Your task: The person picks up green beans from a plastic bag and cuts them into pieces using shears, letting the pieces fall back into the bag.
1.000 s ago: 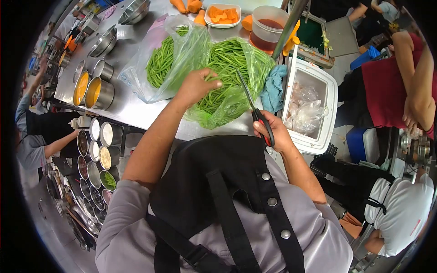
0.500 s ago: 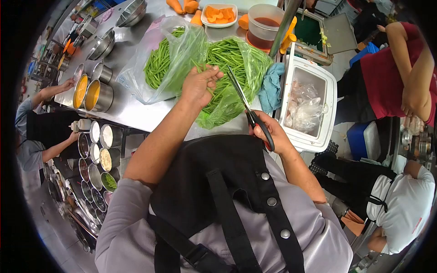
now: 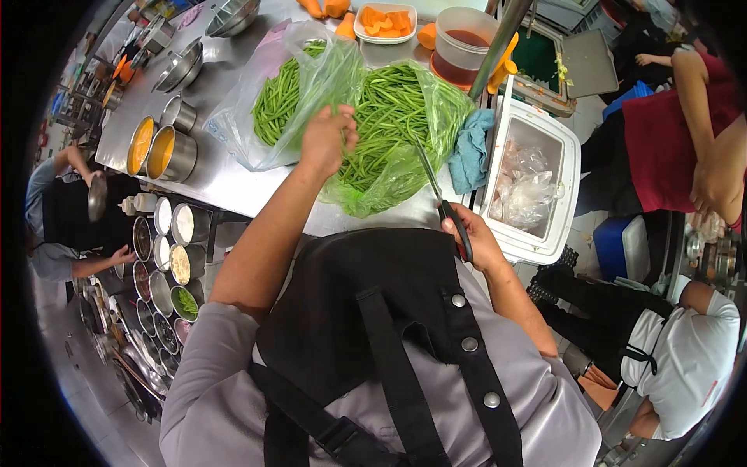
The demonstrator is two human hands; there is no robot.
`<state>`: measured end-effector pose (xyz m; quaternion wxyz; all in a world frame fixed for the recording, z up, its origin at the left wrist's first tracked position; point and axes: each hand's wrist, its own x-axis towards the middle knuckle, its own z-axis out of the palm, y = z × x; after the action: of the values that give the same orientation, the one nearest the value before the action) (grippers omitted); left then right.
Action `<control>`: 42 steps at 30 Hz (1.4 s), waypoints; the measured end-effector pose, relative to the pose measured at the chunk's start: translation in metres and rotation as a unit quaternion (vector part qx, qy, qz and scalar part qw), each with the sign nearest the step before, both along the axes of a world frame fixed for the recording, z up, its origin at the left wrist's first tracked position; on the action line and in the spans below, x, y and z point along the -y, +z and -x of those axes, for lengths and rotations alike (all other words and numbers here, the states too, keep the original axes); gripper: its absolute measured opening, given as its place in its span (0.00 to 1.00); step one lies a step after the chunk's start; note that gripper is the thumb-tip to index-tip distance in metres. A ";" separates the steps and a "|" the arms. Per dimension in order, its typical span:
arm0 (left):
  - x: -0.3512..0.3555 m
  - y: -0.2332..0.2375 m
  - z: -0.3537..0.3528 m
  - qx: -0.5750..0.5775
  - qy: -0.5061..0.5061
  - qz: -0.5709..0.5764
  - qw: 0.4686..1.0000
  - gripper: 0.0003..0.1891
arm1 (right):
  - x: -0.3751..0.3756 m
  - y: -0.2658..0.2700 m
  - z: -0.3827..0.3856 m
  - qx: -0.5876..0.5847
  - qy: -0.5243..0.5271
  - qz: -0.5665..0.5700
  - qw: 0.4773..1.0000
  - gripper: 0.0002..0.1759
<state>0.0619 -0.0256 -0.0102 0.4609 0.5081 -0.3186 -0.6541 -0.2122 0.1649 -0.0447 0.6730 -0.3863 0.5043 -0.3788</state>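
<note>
My right hand (image 3: 476, 240) is closed around the black handles of a pair of scissors (image 3: 443, 204). Their blades look nearly together and point up over the green beans (image 3: 389, 109) in the right-hand clear plastic bag (image 3: 372, 201). My left hand (image 3: 327, 140), fingers curled and smeared by motion, is over the gap between that bag and a second plastic bag (image 3: 233, 128). More green beans (image 3: 276, 105) lie in the second bag. Whether my left fingers hold any beans cannot be made out.
A blue cloth (image 3: 470, 156) lies beside a white cooler (image 3: 570, 171) with plastic-wrapped contents. Behind the beans stand a tub of red-brown liquid (image 3: 459, 54) and a dish of orange pieces (image 3: 412, 34). Metal pots (image 3: 183, 159) are at left. Other people work on both sides.
My left hand, which held a few beans near the scissor tips, has moved left and slightly down, away from the blades. The scissors have shifted slightly right and down.
</note>
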 end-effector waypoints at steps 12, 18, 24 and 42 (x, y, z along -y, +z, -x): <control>0.002 -0.002 -0.003 0.452 -0.213 0.267 0.824 0.11 | -0.013 -0.006 0.009 -0.021 0.029 0.042 0.998 0.29; -0.019 0.024 -0.007 0.207 -0.138 0.087 0.965 0.06 | -0.005 0.008 0.004 0.023 0.038 0.072 0.996 0.36; -0.030 0.019 -0.009 0.097 -0.095 0.058 0.989 0.05 | 0.008 0.023 0.001 0.049 0.046 0.078 0.995 0.39; -0.025 -0.002 -0.016 0.386 -0.175 0.381 0.821 0.06 | 0.021 0.022 -0.013 -0.009 0.048 0.075 0.996 0.33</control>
<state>0.0777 -0.0002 -0.0122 0.3352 0.4387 -0.7780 -0.3000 -0.1990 0.1441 -0.0228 0.6549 -0.4630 0.4612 -0.3795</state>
